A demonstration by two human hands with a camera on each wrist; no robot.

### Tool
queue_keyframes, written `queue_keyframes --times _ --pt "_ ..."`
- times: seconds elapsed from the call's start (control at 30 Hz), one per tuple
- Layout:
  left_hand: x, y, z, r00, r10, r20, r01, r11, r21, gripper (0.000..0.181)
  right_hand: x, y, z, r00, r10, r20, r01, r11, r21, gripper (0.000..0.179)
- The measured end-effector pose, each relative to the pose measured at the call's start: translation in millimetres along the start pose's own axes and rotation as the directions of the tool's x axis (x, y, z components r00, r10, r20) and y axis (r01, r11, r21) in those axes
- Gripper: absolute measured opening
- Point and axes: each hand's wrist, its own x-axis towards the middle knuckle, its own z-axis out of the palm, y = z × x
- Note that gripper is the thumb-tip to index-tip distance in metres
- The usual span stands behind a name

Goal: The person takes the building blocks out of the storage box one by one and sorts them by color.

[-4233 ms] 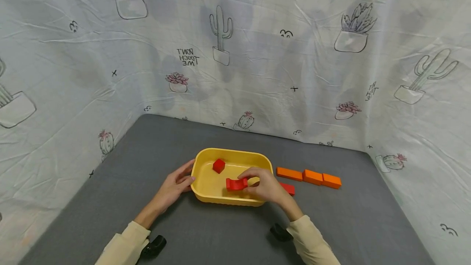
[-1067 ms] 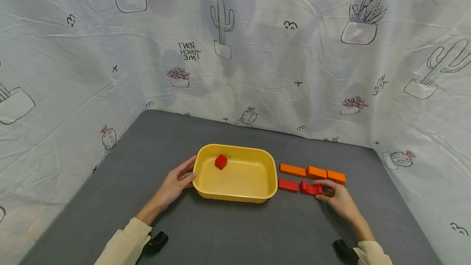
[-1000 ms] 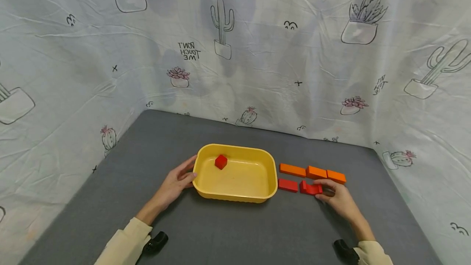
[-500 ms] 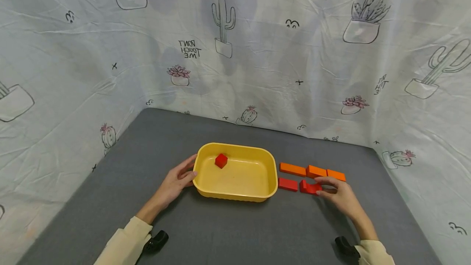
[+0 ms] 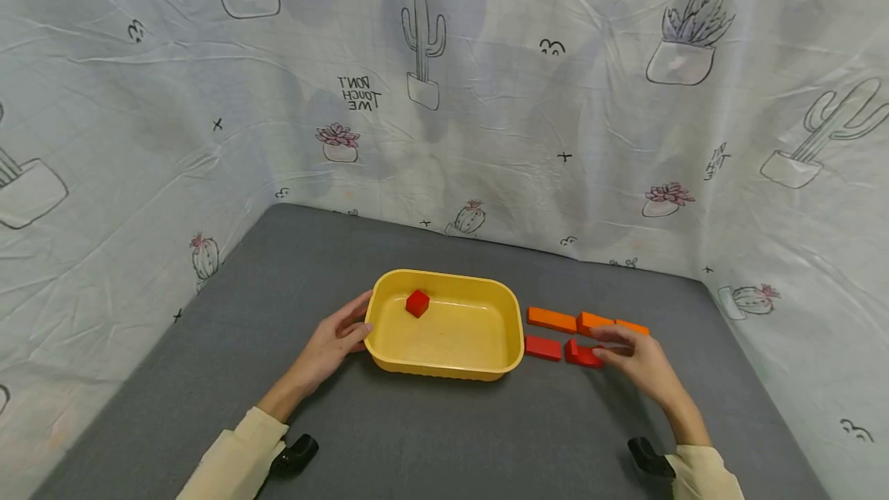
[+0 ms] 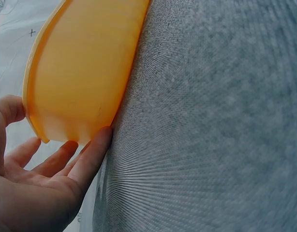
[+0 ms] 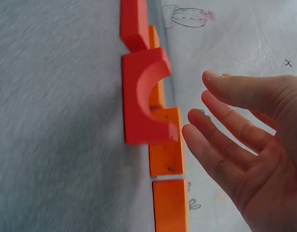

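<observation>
My left hand holds the left end of a yellow plastic tub, thumb at the rim and fingers against the outer wall. A red cube lies in the tub's back left part. To the right of the tub, a red block with a curved notch sits on the table, hollow side up. Just above that block is my right hand, its fingers apart and nothing between them. In the right wrist view a gap shows between the fingertips and the block.
A plain red block lies between the tub and the notched block, in line with it. Behind them runs a row of orange blocks, its right part overlapped by my right hand. A patterned white cloth stands around the grey table.
My right hand has carried the notched red block out of the tub to the right, set it beside the plain red block and let go, rising slightly. The left hand has stayed on the tub.
</observation>
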Motion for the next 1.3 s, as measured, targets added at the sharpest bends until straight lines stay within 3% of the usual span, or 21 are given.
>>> queue_keyframes --times 0.37,0.57,0.77,1.03,1.13,1.3 --pt "2.7 -0.3 2.1 1.0 -0.011 0.002 0.011 1.0 -0.002 0.058 12.0 -16.5 9.8 0.999 -0.048 0.02 0.048 0.999 0.01 0.035" --pt "2.4 -0.4 2.1 1.0 -0.017 0.001 0.017 1.0 -0.017 0.059 17.9 -26.1 15.5 0.998 -0.068 0.002 0.068 0.998 0.003 0.035" --pt "2.2 -1.2 -0.8 1.0 0.002 0.004 -0.002 1.0 -0.011 0.059 30.3 -37.9 25.2 0.99 -0.136 -0.04 0.138 0.989 0.05 0.038" --pt "1.4 -0.1 -1.4 0.999 0.011 0.033 -0.01 0.999 -0.04 0.059 38.3 -62.2 43.4 0.981 -0.194 -0.026 0.196 0.965 0.176 0.036" --pt "1.2 0.1 -1.8 0.999 0.013 0.035 -0.011 0.999 -0.042 0.059 37.0 -83.4 47.0 0.978 -0.208 -0.011 0.205 0.954 0.217 0.036" --pt "2.3 -0.3 -1.2 0.999 0.0 0.032 0.001 1.0 -0.021 0.059 41.9 -97.3 61.5 0.972 -0.234 -0.019 0.234 0.953 0.191 0.035"
